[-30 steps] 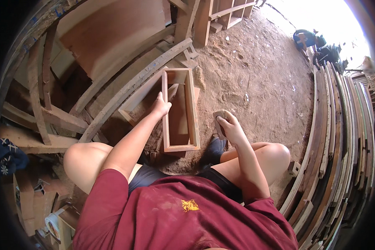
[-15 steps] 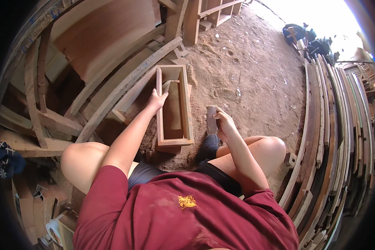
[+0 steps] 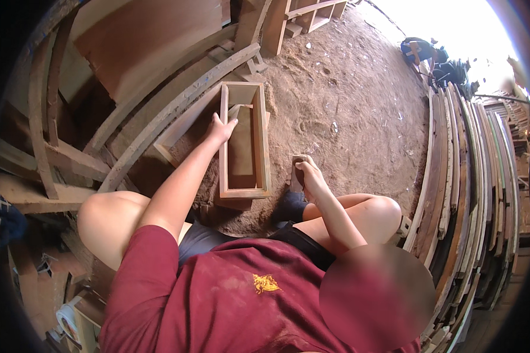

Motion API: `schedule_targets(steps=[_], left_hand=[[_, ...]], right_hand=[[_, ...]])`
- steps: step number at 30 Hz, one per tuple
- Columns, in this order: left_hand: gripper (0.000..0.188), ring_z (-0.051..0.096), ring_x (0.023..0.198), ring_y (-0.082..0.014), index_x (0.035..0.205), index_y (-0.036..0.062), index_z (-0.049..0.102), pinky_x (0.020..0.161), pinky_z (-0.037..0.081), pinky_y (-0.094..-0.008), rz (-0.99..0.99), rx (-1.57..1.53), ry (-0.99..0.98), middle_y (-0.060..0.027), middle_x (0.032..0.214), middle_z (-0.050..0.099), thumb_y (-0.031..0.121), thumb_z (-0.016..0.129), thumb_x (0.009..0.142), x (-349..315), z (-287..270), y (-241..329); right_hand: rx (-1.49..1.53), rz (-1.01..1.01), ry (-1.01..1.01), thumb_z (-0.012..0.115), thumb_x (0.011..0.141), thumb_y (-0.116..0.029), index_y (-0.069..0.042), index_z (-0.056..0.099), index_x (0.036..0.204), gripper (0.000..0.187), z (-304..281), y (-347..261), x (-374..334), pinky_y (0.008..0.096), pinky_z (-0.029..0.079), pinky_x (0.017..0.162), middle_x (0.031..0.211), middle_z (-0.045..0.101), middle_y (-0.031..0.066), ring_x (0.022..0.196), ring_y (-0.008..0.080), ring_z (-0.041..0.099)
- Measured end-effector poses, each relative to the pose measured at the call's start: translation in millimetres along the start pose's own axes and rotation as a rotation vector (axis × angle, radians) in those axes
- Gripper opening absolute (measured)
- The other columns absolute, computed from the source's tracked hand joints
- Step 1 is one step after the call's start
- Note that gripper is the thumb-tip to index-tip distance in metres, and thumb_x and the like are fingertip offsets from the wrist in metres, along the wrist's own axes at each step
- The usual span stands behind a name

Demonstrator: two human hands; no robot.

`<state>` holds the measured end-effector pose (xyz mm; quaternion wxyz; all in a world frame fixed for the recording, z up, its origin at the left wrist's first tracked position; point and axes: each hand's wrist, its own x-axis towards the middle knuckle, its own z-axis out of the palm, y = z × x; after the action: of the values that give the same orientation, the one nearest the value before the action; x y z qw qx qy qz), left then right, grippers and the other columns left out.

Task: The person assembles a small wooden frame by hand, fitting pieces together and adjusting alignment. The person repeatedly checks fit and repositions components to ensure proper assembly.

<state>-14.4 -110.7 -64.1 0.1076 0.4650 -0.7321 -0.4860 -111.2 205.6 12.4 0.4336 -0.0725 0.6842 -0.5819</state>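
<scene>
A long, open wooden box (image 3: 245,193), like a small drawer frame, rests on a wood piece on the dusty ground between my bent legs. My left hand (image 3: 221,129) is closed over its left rim, thumb toward the inside. Off the box's right side, my right hand (image 3: 313,179) grips a small brownish-grey block (image 3: 296,176), held apart from the box above my dark shoe (image 3: 290,207). The block looks like a sanding block, but its exact kind is unclear. A thin pale piece (image 3: 241,107) shows inside the box's far end.
Long curved-looking timbers (image 3: 176,106) and a large brown panel (image 3: 153,47) lie to the left. A compartmented wooden frame (image 3: 312,17) stands at the far end. Stacked boards (image 3: 453,188) line the right side. Sandy ground (image 3: 359,117) stretches between.
My right hand has drawn slightly nearer to me and turned the block, so its end now shows. My left hand keeps its hold on the box rim. The view has shifted slightly.
</scene>
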Motion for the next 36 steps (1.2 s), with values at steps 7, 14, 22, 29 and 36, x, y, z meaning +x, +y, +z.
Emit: schedule_targets(steps=[7, 14, 22, 29, 36], left_hand=[[0.102, 0.046, 0.139, -0.0392, 0.151, -0.0082, 0.028, 0.115, 0.039, -0.0416, -0.009, 0.042, -0.009, -0.0323, 0.15, 0.042, 0.05, 0.075, 0.082, 12.2, -4.7, 15.7], [0.095, 0.054, 0.132, -0.0387, 0.147, -0.0067, 0.038, 0.111, 0.044, -0.0424, -0.024, 0.045, -0.043, -0.0315, 0.142, 0.052, 0.049, 0.077, 0.081, 23.3, -13.7, 6.7], [0.08, 0.053, 0.132, -0.0395, 0.146, -0.0073, 0.039, 0.111, 0.043, -0.0431, -0.012, -0.007, -0.009, -0.0327, 0.141, 0.052, 0.027, 0.065, 0.08, 32.9, -12.1, -11.0], [0.077, 0.053, 0.131, -0.041, 0.148, -0.0048, 0.038, 0.112, 0.041, -0.0438, -0.016, -0.009, 0.0, -0.0333, 0.14, 0.052, 0.024, 0.061, 0.08, 21.9, -11.3, 4.0], [0.073, 0.053, 0.13, -0.0427, 0.144, -0.0061, 0.04, 0.111, 0.043, -0.0447, -0.014, -0.016, -0.01, -0.0347, 0.138, 0.053, 0.022, 0.06, 0.079, 14.0, 2.0, 12.1]], right_hand=[[-0.056, 0.119, 0.034, 0.05, 0.102, -0.039, -0.013, 0.052, 0.111, 0.028, 21.3, 13.7, 2.2, 0.0297, 0.048, 0.071, 0.085, 0.059, 0.0018, 0.073, 0.0131, 0.055], [-0.258, -0.185, 0.166, 0.064, 0.098, -0.012, -0.006, 0.053, 0.094, 0.013, 82.5, 23.9, -2.1, 0.0252, 0.035, 0.051, 0.074, 0.054, -0.0014, 0.062, 0.0053, 0.046], [-0.528, -0.178, 0.112, 0.061, 0.101, -0.022, -0.003, 0.055, 0.093, 0.021, 80.3, 16.0, -5.0, 0.0272, 0.039, 0.056, 0.072, 0.051, -0.002, 0.066, 0.0073, 0.047], [-0.132, -0.177, 0.115, 0.056, 0.101, -0.021, -0.001, 0.056, 0.109, 0.021, 45.5, 18.2, 14.0, 0.0295, 0.046, 0.061, 0.085, 0.06, 0.0029, 0.074, 0.0104, 0.055], [-0.546, -0.172, 0.192, 0.062, 0.101, -0.033, -0.004, 0.056, 0.087, 0.033, 58.1, 31.4, 5.5, 0.032, 0.049, 0.054, 0.068, 0.056, 0.0029, 0.058, 0.0137, 0.055]])
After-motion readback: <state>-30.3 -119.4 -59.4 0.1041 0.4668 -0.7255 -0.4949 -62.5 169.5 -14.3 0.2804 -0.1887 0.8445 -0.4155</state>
